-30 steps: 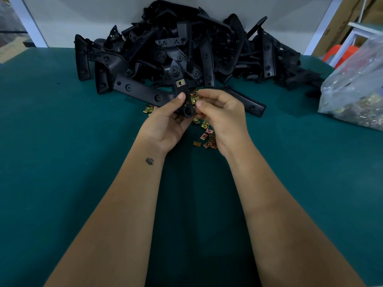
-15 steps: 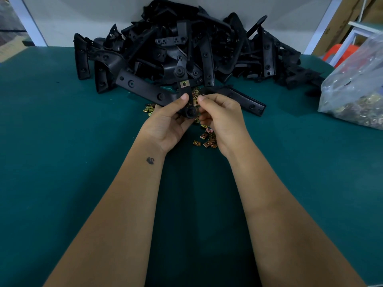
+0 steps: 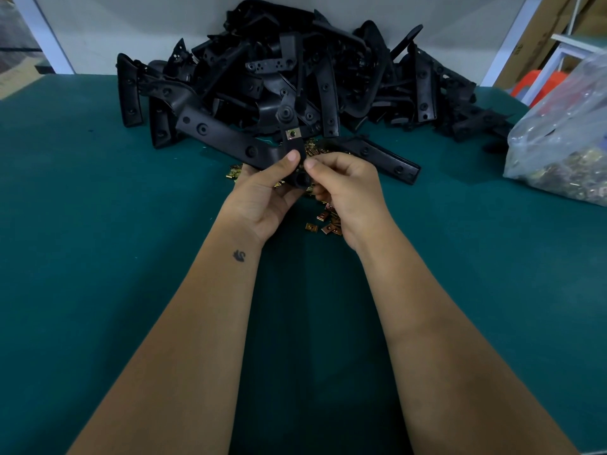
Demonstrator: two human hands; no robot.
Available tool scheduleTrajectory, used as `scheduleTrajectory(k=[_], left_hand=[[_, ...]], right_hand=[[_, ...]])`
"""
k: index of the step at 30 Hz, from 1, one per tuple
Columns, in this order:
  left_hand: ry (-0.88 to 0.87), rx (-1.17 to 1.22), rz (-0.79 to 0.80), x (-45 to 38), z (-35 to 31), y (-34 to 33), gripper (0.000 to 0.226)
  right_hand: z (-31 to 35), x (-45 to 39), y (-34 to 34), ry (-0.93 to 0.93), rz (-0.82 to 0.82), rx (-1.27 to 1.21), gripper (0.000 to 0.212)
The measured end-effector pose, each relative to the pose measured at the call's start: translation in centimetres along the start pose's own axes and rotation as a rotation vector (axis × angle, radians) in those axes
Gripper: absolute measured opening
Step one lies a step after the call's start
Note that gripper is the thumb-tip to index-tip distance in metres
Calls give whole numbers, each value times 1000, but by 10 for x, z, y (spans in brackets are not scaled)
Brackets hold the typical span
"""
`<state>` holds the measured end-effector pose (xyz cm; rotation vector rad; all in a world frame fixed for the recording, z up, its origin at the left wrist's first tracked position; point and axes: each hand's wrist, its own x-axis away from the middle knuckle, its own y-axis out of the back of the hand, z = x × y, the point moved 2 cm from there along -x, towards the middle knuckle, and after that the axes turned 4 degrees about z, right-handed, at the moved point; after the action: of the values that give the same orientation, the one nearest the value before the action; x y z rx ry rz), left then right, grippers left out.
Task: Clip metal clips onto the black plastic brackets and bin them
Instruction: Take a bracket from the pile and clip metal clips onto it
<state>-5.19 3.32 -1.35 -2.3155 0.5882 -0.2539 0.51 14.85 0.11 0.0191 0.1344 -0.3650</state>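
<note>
Holding: left hand (image 3: pixel 262 198) gripped one black bracket (image 3: pixel 293 149) upright above the green table (image 3: pixel 98 257), thumb pressed on it, likely to steady it.
Right hand (image 3: pixel 345 188): fingers curled, pinching bracket's lower end; held clip not visible.
Fitted: one clip (image 3: pixel 291 134).
Loose clips (image 3: pixel 325 224): many, uncounted.
Bracket pile (image 3: pixel 295 77): dozens, behind.
Clip bags: one bag (image 3: pixel 565 152).

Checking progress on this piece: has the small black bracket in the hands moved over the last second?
Yes. The small black plastic bracket has risen slightly toward the pile of black plastic brackets; its brass-coloured metal clip now overlaps the pile's edge.
</note>
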Motion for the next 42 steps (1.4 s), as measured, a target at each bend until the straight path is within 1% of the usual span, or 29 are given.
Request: scheduleTrajectory(k=[5, 9, 12, 15, 19, 21, 23, 24, 25, 26, 27, 28, 29, 32, 33, 36, 39, 42], left_hand=[[-19, 14, 6, 0, 0, 1, 38], [-56, -4, 8, 0, 1, -1, 26], [-71, -6, 39, 1, 1, -3, 27], [-66, -27, 34, 2, 1, -4, 27], [-36, 19, 12, 3, 1, -5, 39], [-14, 30, 1, 2, 2, -5, 42], [2, 80, -20, 2, 2, -6, 39], [5, 108, -41, 2, 3, -6, 45], [9, 120, -60, 2, 3, -6, 56], [14, 116, -74, 2, 4, -5, 67], [19, 117, -85, 2, 4, -5, 71], [27, 124, -95, 2, 5, -5, 68], [36, 133, -103, 1, 6, -3, 61], [59, 122, -79, -4, 9, 0, 19], [62, 110, -62, -4, 10, 1, 10], [65, 73, -37, -5, 11, 1, 18], [73, 43, -33, -4, 10, 1, 16], [77, -6, -38, -4, 8, -1, 16]], right_hand=[[-1, 0, 1, 9, 0, 17, 8], [-2, 0, -1, 11, 2, 5, 9], [-1, 1, -3, -4, 49, -22, 9], [0, 2, -4, 21, 69, 23, 12], [3, 3, -8, 91, 78, 110, 19], [4, 5, -13, 89, 51, 68, 25], [5, 6, -16, 101, -10, 68, 24], [3, 7, -17, 132, -40, 142, 18], [2, 7, -17, 178, -56, 258, 12], [0, 8, -18, 229, -65, 392, 11], [-2, 9, -19, 281, -81, 507, 12], [-2, 10, -20, 329, -106, 591, 13], [-1, 10, -21, 372, -136, 656, 14], [0, 10, -22, 442, -203, 801, 18], [1, 10, -22, 454, -209, 835, 19], [4, 12, -21, 477, -211, 900, 22], [7, 13, -20, 497, -216, 931, 29], [7, 12, -19, 497, -223, 931, 30]])
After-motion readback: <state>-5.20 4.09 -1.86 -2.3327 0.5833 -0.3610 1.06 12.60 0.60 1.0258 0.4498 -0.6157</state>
